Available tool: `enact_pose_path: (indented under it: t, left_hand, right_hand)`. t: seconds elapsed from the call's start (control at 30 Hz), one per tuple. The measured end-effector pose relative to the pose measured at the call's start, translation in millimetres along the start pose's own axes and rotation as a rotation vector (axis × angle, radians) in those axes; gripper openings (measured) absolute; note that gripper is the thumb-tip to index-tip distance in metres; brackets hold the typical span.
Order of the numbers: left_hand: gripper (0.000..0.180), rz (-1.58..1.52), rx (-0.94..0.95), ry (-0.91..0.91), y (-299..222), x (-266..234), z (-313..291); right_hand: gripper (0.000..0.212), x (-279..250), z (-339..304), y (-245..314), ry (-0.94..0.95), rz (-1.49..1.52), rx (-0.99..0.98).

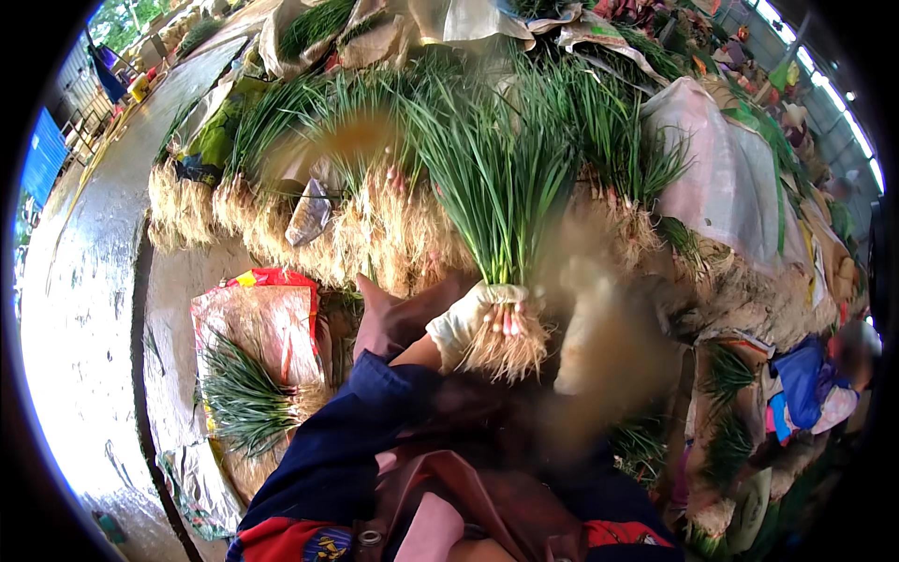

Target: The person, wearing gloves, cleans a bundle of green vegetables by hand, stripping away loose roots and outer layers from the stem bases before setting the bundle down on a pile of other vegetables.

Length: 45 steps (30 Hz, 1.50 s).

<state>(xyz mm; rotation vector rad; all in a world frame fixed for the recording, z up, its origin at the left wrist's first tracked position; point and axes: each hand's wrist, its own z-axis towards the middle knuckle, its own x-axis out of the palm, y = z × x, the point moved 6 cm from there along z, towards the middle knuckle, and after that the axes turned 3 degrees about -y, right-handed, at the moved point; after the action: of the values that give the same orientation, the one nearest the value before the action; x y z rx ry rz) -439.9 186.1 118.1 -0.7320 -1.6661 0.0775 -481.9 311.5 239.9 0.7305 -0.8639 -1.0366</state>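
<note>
My left hand (pixel 459 326), in a whitish glove, is closed around a bunch of spring onions (pixel 501 201) just above the bulbs. The long green leaves fan upward and away from me, while the pale roots hang toward me. To the right of the roots is my right hand (pixel 582 339), also in a pale glove. Brown smears over the picture blur it, so its fingers are hidden. Beyond my hands lies a row of more spring onions (pixel 403 220), roots facing me.
A small spring onion bunch (pixel 248 393) rests on a red-edged sack (pixel 253 314) at left. Wet concrete (pixel 89 328) runs along the far left. A pale sack (pixel 716 159) covers bundles at right. Another person in blue (pixel 805 384) is at the right edge.
</note>
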Motion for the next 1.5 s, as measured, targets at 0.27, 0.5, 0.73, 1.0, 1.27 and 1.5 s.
enact_pose_path:
  t: [0.27,0.5,0.73,1.0,1.27,1.5]
  left_hand:
    - [0.051,0.304,0.108,-0.081,-6.5,65.5,-88.8]
    - [0.043,0.705,0.064,-0.161,-21.5,56.2,-131.3]
    - [0.024,0.739,0.186,-0.304,-28.4,68.0,-166.0]
    - [0.025,1.345,0.127,-0.549,-59.6,34.7,-189.7]
    - [0.014,2.407,0.309,-0.733,-68.8,27.7,-212.6]
    - [0.037,2.728,0.34,-0.702,-39.9,19.6,-197.3]
  right_hand:
    - [0.043,67.4,84.8,54.5,0.376,-0.095,0.051]
    - [0.009,57.8,58.5,49.2,0.539,-0.053,0.272]
    - [0.016,57.5,37.9,66.1,0.622,-0.082,0.173]
    - [0.01,46.5,6.0,75.4,0.747,-0.778,-0.484]
    - [0.012,-78.0,10.8,13.4,0.69,-1.555,-0.305]
    - [0.044,-262.0,18.6,23.8,0.236,-1.106,0.319]
